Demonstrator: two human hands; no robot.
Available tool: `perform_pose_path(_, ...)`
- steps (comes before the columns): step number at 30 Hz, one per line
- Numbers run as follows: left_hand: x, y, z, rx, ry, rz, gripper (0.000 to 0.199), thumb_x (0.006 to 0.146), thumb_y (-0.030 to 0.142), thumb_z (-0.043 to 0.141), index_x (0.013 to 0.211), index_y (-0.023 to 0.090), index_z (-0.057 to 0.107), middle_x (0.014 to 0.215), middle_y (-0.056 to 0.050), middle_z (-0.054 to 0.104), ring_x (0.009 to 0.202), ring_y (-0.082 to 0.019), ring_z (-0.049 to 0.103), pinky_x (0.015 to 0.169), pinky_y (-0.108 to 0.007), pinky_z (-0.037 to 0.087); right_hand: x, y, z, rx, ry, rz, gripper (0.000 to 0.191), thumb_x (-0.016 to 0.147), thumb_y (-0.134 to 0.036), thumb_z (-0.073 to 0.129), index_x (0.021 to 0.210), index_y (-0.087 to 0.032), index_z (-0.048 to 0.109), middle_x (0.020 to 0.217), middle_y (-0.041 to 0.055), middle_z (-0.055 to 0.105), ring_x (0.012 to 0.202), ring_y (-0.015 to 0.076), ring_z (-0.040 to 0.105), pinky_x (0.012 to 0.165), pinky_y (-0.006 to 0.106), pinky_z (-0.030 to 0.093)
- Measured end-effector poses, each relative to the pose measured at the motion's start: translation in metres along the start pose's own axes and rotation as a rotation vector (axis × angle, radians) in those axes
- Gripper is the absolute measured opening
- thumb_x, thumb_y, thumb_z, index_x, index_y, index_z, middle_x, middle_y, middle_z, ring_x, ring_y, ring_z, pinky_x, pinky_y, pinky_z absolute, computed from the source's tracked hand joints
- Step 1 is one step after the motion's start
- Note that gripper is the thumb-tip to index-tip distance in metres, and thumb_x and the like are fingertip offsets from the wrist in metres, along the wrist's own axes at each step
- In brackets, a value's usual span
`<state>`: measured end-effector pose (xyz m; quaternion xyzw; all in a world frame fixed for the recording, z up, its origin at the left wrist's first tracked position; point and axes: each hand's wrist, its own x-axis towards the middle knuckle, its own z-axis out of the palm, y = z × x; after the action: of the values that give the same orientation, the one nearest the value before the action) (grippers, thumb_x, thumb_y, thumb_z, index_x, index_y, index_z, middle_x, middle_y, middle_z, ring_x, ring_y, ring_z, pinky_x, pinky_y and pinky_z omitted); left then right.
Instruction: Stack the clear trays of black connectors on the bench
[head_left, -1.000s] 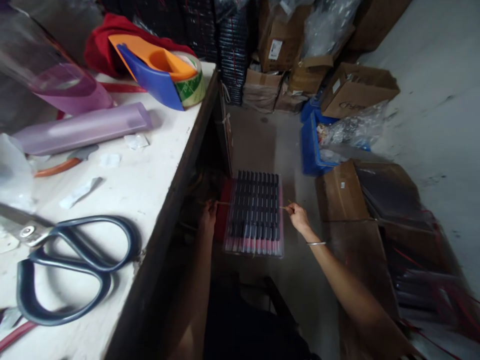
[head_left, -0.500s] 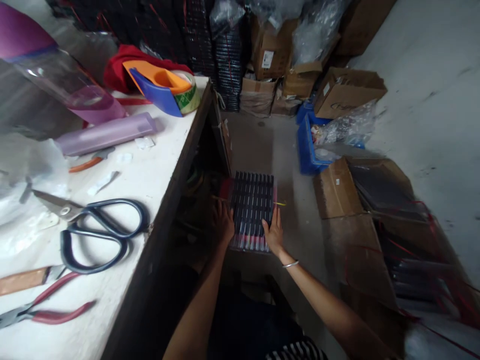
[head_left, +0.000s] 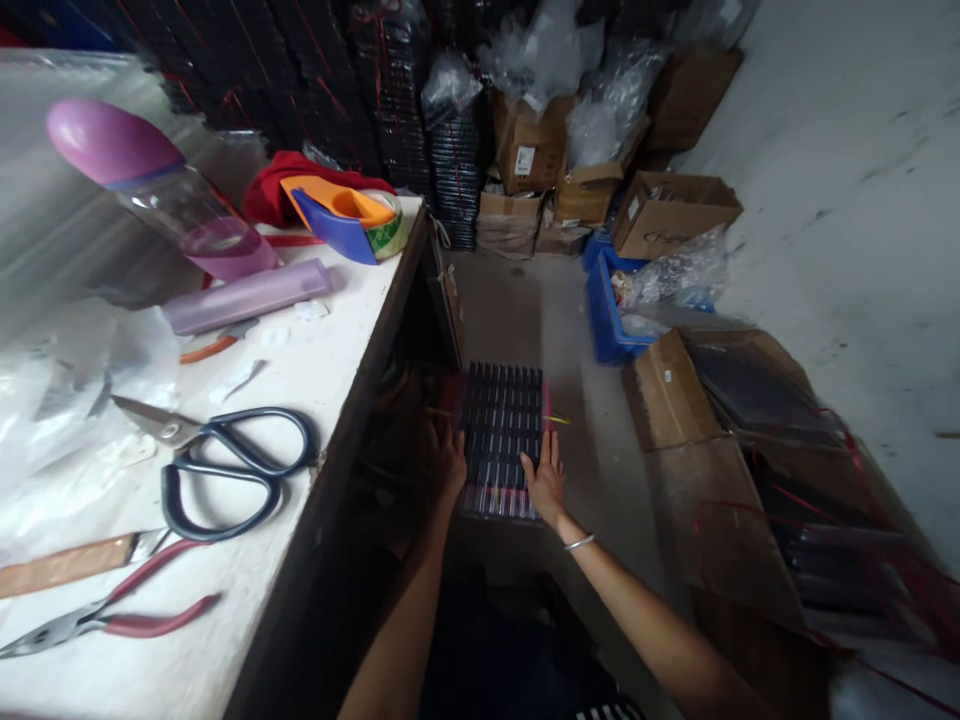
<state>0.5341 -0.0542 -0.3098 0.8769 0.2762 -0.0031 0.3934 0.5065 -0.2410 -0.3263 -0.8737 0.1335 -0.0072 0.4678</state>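
A block of black ribbed plastic pieces (head_left: 501,425) lies low beside the workbench, in long rows with clear or pinkish plastic showing at its near end. What supports it is hard to make out. My left hand (head_left: 448,462) presses on its left side, partly in shadow. On the right edge is my right hand (head_left: 546,482), thumb toward the top face and fingers stretched along the side. The block is held between both hands. A thin yellow strip (head_left: 559,420) sticks out past its right side.
On the white workbench (head_left: 300,540) at left lie scissors (head_left: 217,450), red-handled pliers (head_left: 112,615), a tape dispenser (head_left: 349,215) and a pink bottle (head_left: 195,210). Cardboard boxes (head_left: 675,395) and a blue crate (head_left: 611,325) stand at right. Black stacks (head_left: 454,160) line the back.
The view has shifted slightly, so the bench items appear farther right and lower. Both hands stay on the sides of the black block, with little visible movement against it.
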Motion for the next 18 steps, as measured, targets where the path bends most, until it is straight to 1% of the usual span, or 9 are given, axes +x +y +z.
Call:
perform_pose_path(2, 0.009, -0.001, -0.003, -0.106, 0.020, -0.015, 0.050, 0.088, 0.044, 0.048, 0.133, 0.022, 0.048, 0.152, -0.013, 0.024, 0.139, -0.035, 0.018, 0.108, -0.061, 0.018, 0.010, 0.003, -0.004, 0.083, 0.020, 0.037, 0.053, 0.091, -0.038, 0.057, 0.139, -0.023, 0.037, 0.147, 0.0111, 0.028, 0.129, 0.0353, 0.032, 0.103, 0.062, 0.026)
perform_pose_path(4, 0.022, -0.002, -0.007, -0.240, 0.038, -0.022, 0.049, 0.089, 0.041, 0.050, 0.133, 0.021, 0.045, 0.147, -0.013, 0.033, 0.134, -0.032, 0.032, 0.107, -0.058, 0.026, 0.027, 0.007, -0.011, 0.179, 0.045, 0.080, 0.049, 0.093, -0.037, 0.055, 0.136, -0.022, 0.040, 0.143, 0.0114, 0.034, 0.126, 0.0333, 0.038, 0.101, 0.059, 0.032)
perform_pose_path(6, 0.038, -0.003, -0.011, -0.387, 0.048, -0.036, 0.044, 0.090, 0.037, 0.050, 0.131, 0.020, 0.046, 0.139, -0.012, 0.044, 0.124, -0.028, 0.045, 0.101, -0.054, 0.036, 0.049, 0.013, -0.018, 0.278, 0.057, 0.141, 0.043, 0.093, -0.036, 0.055, 0.131, -0.020, 0.045, 0.136, 0.0114, 0.042, 0.117, 0.0301, 0.047, 0.096, 0.054, 0.040)
perform_pose_path(8, 0.052, -0.004, -0.013, -0.527, 0.049, -0.066, 0.040, 0.090, 0.036, 0.051, 0.126, 0.019, 0.049, 0.131, -0.011, 0.051, 0.113, -0.025, 0.053, 0.094, -0.049, 0.044, 0.071, 0.018, -0.024, 0.370, 0.045, 0.223, 0.037, 0.093, -0.035, 0.056, 0.124, -0.018, 0.051, 0.126, 0.0105, 0.051, 0.106, 0.0262, 0.055, 0.087, 0.048, 0.048)
perform_pose_path(10, 0.063, -0.005, -0.015, -0.642, 0.044, -0.112, 0.038, 0.089, 0.034, 0.053, 0.123, 0.018, 0.051, 0.123, -0.010, 0.055, 0.105, -0.023, 0.057, 0.088, -0.045, 0.049, 0.088, 0.021, -0.028, 0.453, 0.026, 0.310, 0.031, 0.092, -0.034, 0.057, 0.118, -0.016, 0.055, 0.115, 0.0091, 0.056, 0.095, 0.0226, 0.059, 0.079, 0.042, 0.052)
perform_pose_path(12, 0.070, -0.008, -0.016, -0.724, 0.033, -0.166, 0.036, 0.089, 0.033, 0.054, 0.121, 0.017, 0.052, 0.117, -0.009, 0.057, 0.099, -0.021, 0.059, 0.083, -0.043, 0.051, 0.097, 0.024, -0.031, 0.523, 0.023, 0.378, 0.028, 0.092, -0.033, 0.057, 0.113, -0.015, 0.056, 0.108, 0.0077, 0.059, 0.088, 0.0201, 0.061, 0.074, 0.038, 0.054)
perform_pose_path(15, 0.072, -0.014, -0.015, -0.799, 0.023, -0.250, 0.034, 0.088, 0.033, 0.055, 0.118, 0.016, 0.053, 0.113, -0.009, 0.059, 0.093, -0.019, 0.060, 0.078, -0.040, 0.052, 0.100, 0.027, -0.031, 0.588, 0.056, 0.451, 0.025, 0.093, -0.032, 0.057, 0.110, -0.014, 0.057, 0.103, 0.0064, 0.060, 0.082, 0.0181, 0.061, 0.070, 0.035, 0.054)
perform_pose_path(18, 0.072, -0.020, -0.013, -0.838, 0.042, -0.314, 0.033, 0.088, 0.033, 0.055, 0.116, 0.015, 0.055, 0.112, -0.008, 0.059, 0.093, -0.019, 0.060, 0.078, -0.040, 0.052, 0.095, 0.030, -0.028, 0.615, 0.109, 0.488, 0.025, 0.092, -0.032, 0.058, 0.111, -0.015, 0.057, 0.105, 0.0067, 0.059, 0.084, 0.0185, 0.061, 0.071, 0.035, 0.054)
